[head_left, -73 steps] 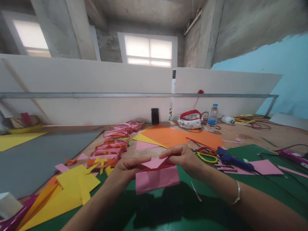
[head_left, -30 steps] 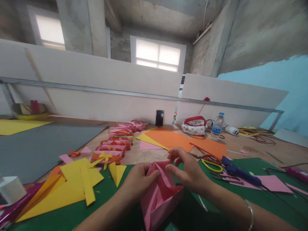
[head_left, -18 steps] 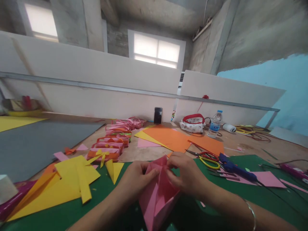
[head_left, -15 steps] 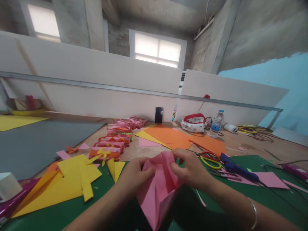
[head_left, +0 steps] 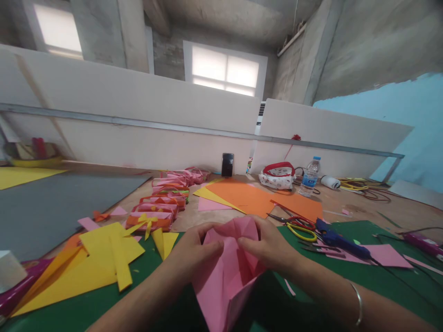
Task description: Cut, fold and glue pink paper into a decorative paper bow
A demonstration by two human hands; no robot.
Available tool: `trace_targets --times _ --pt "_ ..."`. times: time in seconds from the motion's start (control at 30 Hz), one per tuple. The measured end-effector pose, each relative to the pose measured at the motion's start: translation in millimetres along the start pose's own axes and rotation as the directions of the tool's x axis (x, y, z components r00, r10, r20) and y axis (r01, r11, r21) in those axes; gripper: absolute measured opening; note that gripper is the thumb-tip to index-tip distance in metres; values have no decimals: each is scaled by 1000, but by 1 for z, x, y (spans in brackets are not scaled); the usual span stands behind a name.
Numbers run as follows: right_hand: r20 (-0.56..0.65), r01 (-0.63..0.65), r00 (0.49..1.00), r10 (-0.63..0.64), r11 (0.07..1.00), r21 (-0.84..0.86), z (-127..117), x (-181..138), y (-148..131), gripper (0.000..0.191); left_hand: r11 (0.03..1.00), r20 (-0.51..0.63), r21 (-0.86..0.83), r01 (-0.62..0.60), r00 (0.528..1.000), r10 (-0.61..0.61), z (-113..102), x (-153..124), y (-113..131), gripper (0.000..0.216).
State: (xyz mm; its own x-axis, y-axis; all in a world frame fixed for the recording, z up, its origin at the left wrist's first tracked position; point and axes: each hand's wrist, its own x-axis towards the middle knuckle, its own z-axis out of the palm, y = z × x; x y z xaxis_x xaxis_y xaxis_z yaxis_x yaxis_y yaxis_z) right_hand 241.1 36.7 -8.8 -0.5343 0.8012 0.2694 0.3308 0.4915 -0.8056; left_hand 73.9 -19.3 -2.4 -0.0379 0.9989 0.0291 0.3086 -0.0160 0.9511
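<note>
A folded pink paper piece (head_left: 216, 279), shaped like an open pocket with a pointed lower end, is held up between both hands over the green mat (head_left: 155, 299). My left hand (head_left: 197, 249) grips its left edge, thumb on the inner face and fingers behind. On the opposite side my right hand (head_left: 268, 242) is closed on the upper right edge, its thumb pressed inside the fold. The fingers of both hands are partly hidden behind the paper.
Yellow paper sheets (head_left: 100, 258) lie at the left, near a row of pink and orange paper bags (head_left: 152, 219). Scissors (head_left: 302, 230) and a blue glue gun (head_left: 342, 242) lie at the right. Farther back are orange paper (head_left: 238, 193), a phone (head_left: 227, 165), a pouch (head_left: 277, 177) and a water bottle (head_left: 310, 177).
My right thumb has moved left and deeper into the fold, and the right hand has come round the paper's edge. The paper's top looks more rounded. My left hand keeps its hold.
</note>
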Motion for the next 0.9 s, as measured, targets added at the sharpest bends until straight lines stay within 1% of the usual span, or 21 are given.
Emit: trace_targets --times 0.07,0.17,0.23,0.33,0.43,0.5,0.57,0.67,0.7,0.73,0.8,0.87,0.9 --pt "-16 26 1000 -26 999 20 -1 1 -1 20 999 -36 40 -26 999 27 -1 1 -1 34" --pt "9 59 998 -60 996 66 -2 1 -3 21 998 -61 51 -48 997 51 -2 4 -5 33" --pt "17 95 995 -97 993 70 -2 1 -3 23 999 -53 -22 -35 998 34 -1 4 -6 31" --pt "16 147 989 -147 989 22 -2 0 -3 21 982 1 -189 21 1000 -21 1 4 -5 30" --pt "18 154 988 -154 987 -32 -2 1 1 20 962 32 -273 5 999 4 4 3 -4 22" --pt "45 152 988 -150 988 -41 -2 1 4 25 965 32 -260 -26 999 36 5 4 -5 14" --pt "84 162 984 -157 986 -50 -2 1 5 28 975 44 -220 -27 998 38 5 5 -6 10" --pt "136 184 975 -176 981 -55 -6 0 2 21 988 39 -151 -27 999 33 2 5 -7 12" --pt "155 174 974 -167 984 -30 -8 0 0 20 993 21 -110 -36 999 39 0 4 -6 12" --pt "181 151 972 -152 988 19 -11 1 0 24 997 -6 -58 -52 999 52 -2 4 -5 12" --pt "245 73 962 -125 974 213 -15 4 1 37 995 -63 50 -85 994 88 -5 2 -2 14" --pt "308 -35 944 -116 895 445 -18 8 6 52 989 -109 112 -93 988 105 -7 -1 1 16" --pt "319 -74 941 -115 847 526 -19 10 9 53 990 -125 115 -87 987 101 -8 -3 2 17"
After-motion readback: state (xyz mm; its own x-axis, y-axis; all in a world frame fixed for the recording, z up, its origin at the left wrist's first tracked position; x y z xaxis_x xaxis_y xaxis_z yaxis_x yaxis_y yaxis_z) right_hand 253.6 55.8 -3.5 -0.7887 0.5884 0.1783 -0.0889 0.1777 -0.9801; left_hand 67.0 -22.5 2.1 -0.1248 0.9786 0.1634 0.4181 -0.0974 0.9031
